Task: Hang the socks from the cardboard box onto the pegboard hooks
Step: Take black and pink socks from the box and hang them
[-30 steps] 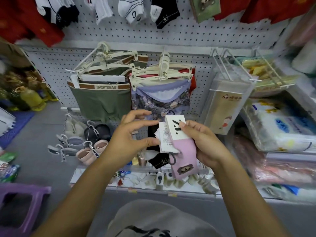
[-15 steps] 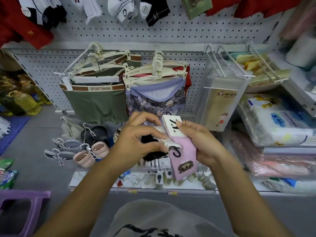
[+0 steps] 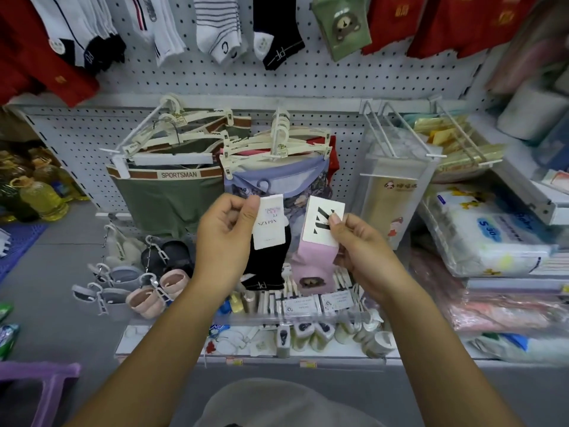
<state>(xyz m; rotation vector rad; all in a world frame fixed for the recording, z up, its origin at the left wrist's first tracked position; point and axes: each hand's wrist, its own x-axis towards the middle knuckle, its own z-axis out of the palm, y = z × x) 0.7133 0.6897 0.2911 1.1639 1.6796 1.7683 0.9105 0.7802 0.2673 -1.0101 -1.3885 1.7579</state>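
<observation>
Head view shows the left grip (image 3: pixel 226 241) pinching the white label of a black sock pair (image 3: pixel 271 263) between thumb and curled fingers; the right grip (image 3: pixel 360 251) pinches the label of a pink sock pair (image 3: pixel 312 266) in the same way. Both pairs hang free in front of the pegboard (image 3: pixel 338 78), near each other but apart; the cardboard box is out of view.

The step in hand looks like sorting two pairs before hanging them. A small plastic loop (image 3: pixel 264 185) shows above the black pair's label and is probably its hanger; no such loop shows on the pink pair, so it may sit behind the label.

To do it well, hang one pair at a time. The black pair seems to belong with the hung black sock (image 3: pixel 277 35) in the top row, since both carry the same pale mark near the toe. Pinch low on the label so the loop stands clear of the fingers; raise it level with the peg, which is hidden behind the hung stock; slide it on straight rather than at a tilt. Keep the pink pair held aside so the two do not tangle; let go only once the loop bears the weight.
</observation>
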